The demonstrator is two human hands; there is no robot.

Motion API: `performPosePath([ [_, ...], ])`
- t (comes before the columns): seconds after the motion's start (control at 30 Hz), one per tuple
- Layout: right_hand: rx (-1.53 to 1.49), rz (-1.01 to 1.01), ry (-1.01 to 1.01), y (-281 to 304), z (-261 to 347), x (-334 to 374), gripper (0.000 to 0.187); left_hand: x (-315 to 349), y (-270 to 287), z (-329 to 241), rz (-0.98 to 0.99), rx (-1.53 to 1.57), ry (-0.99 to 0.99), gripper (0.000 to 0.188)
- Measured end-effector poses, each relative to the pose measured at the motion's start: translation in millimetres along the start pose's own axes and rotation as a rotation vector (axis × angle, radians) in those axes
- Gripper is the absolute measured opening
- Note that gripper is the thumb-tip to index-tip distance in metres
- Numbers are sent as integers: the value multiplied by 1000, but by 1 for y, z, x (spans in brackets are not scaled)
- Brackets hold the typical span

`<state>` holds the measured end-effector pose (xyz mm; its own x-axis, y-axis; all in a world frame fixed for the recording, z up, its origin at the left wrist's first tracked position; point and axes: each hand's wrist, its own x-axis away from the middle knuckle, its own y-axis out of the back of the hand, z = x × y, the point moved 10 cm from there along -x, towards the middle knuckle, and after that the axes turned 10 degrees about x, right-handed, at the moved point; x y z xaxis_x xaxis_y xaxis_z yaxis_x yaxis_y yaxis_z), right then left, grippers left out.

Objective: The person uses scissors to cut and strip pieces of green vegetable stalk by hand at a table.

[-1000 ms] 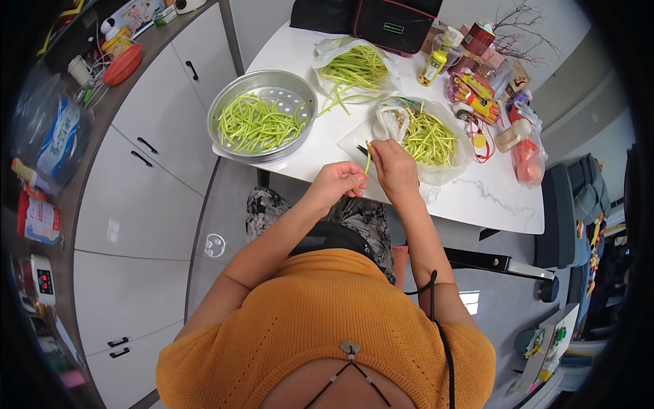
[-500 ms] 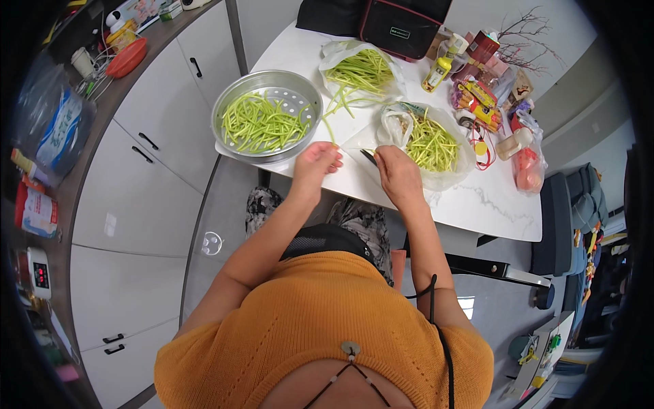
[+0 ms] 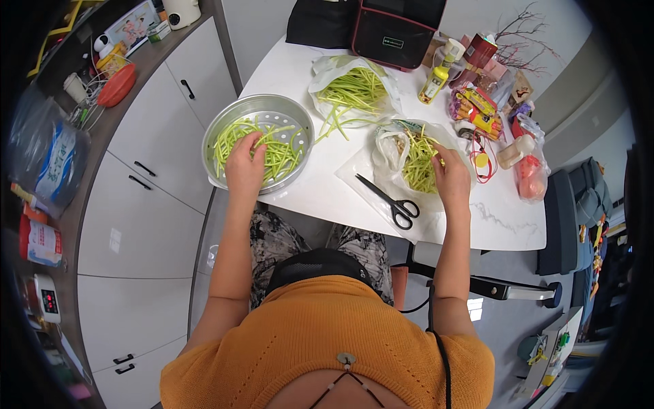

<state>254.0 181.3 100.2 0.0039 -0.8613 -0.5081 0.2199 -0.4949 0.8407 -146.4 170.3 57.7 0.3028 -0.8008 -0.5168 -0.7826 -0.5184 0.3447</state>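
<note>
My left hand (image 3: 244,165) is lowered into a round metal strainer pan (image 3: 210,168), its fingers and thumb slightly apart over the cut green stalks (image 3: 279,158) inside. My right hand (image 3: 452,178) reaches into a white plastic bag (image 3: 390,154). Its fingers close on some of the thin green stalks (image 3: 419,167) there; the fingertips are partly hidden. Between the hands, black-handled scissors (image 3: 392,202) lie on a clear plastic sheet by the table's front edge. Behind them, another plastic bag (image 3: 319,76) holds longer green stalks (image 3: 354,90), several spilling from its mouth.
A black box-shaped appliance (image 3: 394,41) stands at the back of the white table (image 3: 507,228). At the right are a yellow bottle (image 3: 434,85), packaged snacks (image 3: 477,112) and a bag of round reddish items (image 3: 530,178). White cabinets (image 3: 139,211) curve along the left.
My right hand has laid down the scissors and moved right into the bag. My left hand has gone from the table's front edge into the pan, and the stalk it held is no longer distinguishable.
</note>
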Motion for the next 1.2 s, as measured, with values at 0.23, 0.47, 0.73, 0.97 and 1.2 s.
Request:
performPosePath([
  [0.23, 128, -76, 236, -9, 22, -19, 18, 7, -14, -17, 28, 14, -73, 19],
  [0.47, -79, 124, 58, -49, 24, -45, 22, 20, -27, -35, 53, 219, -98, 15],
  [0.73, -16, 213, 93, -101, 44, -72, 18, 47, -45, -46, 145, 322, -64, 12],
  [0.97, -128, -148, 17, -40, 47, -59, 10, 67, -70, -41, 301, 373, 62, 15],
  [1.2, -461, -340, -23, 7, 26, -39, 12, 73, -83, -36, 316, 438, 86, 16],
])
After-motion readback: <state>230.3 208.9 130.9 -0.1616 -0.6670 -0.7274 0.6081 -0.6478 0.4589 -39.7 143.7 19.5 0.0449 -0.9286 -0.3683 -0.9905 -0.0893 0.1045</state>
